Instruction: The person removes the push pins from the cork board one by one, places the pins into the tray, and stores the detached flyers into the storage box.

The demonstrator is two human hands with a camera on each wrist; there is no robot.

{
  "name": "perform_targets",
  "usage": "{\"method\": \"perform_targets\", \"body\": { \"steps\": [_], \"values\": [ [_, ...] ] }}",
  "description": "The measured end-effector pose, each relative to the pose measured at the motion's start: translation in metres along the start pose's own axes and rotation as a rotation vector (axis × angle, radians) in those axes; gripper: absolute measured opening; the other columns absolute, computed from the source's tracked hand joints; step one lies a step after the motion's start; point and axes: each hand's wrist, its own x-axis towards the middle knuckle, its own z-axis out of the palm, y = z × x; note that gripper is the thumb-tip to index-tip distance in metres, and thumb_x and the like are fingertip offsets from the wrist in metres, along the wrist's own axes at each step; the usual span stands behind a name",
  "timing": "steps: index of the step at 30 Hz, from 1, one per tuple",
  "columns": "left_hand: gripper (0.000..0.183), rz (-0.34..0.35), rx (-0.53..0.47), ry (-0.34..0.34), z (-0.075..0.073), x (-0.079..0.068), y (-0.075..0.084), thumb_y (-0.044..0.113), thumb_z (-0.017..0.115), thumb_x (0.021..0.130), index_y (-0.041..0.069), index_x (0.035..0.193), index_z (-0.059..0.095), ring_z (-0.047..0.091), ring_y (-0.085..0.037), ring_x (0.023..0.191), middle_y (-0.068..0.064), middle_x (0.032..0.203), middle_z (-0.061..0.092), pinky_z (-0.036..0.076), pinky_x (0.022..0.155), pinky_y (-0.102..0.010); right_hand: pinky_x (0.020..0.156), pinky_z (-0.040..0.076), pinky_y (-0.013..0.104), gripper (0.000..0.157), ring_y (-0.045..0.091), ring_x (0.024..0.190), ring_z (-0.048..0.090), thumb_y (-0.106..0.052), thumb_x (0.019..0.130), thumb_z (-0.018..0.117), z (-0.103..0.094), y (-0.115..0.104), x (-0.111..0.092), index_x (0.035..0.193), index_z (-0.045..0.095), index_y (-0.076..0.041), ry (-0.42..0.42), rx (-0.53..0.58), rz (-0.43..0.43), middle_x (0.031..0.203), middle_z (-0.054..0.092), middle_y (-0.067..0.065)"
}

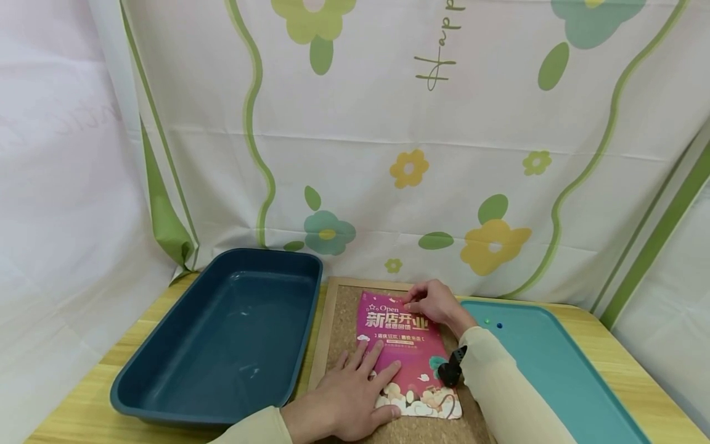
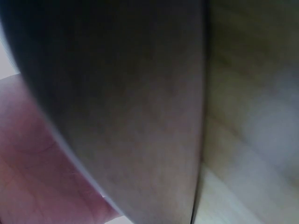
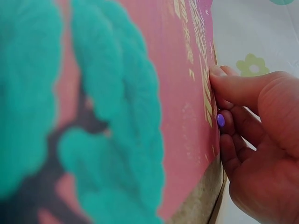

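Note:
A pink poster point(image 1: 396, 364) with gold lettering lies on a wood-framed corkboard point(image 1: 341, 320). Spread flat, my left hand point(image 1: 352, 394) presses on its lower left part. At the poster's upper right corner, my right hand point(image 1: 435, 302) has curled fingers, with thumb and fingertips brought together right at the paper. In the right wrist view, a small purple pushpin point(image 3: 221, 120) shows against the curled fingers of that hand point(image 3: 254, 126); the thumb's tip is at the poster's edge. What sits directly between thumb and forefinger is hidden. The left wrist view is blurred, with part of my left palm point(image 2: 37, 158) showing.
A deep dark blue tub point(image 1: 222, 351) stands left of the corkboard. To the right, a flat teal tray point(image 1: 554, 364) bears a small green piece point(image 1: 487, 321) and a small blue piece point(image 1: 500, 325). A flower-printed cloth point(image 1: 355, 154) hangs behind the wooden table point(image 1: 83, 394).

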Motion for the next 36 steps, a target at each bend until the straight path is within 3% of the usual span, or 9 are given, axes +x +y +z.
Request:
{"method": "perform_targets", "body": {
  "steps": [27, 36],
  "values": [
    [0.072, -0.005, -0.003, 0.002, 0.000, 0.000, 0.001, 0.072, 0.051, 0.100, 0.047, 0.165, 0.032, 0.020, -0.035, 0.166, 0.005, 0.179, 0.019, 0.030, 0.128, -0.063, 0.074, 0.056, 0.030, 0.010, 0.024, 0.096, 0.061, -0.017, 0.100, 0.075, -0.006, 0.006, 0.001, 0.102, 0.083, -0.012, -0.009, 0.073, -0.072, 0.103, 0.073, 0.009],
    [0.072, -0.006, -0.010, -0.001, 0.000, 0.001, 0.000, 0.071, 0.051, 0.099, 0.048, 0.165, 0.031, 0.021, -0.035, 0.165, 0.005, 0.179, 0.019, 0.031, 0.128, -0.064, 0.084, 0.057, 0.033, 0.011, 0.024, 0.102, 0.063, -0.020, 0.101, 0.074, -0.012, 0.000, -0.003, 0.104, 0.082, -0.013, 0.020, 0.035, -0.107, 0.107, 0.076, 0.007]
  ]
}}
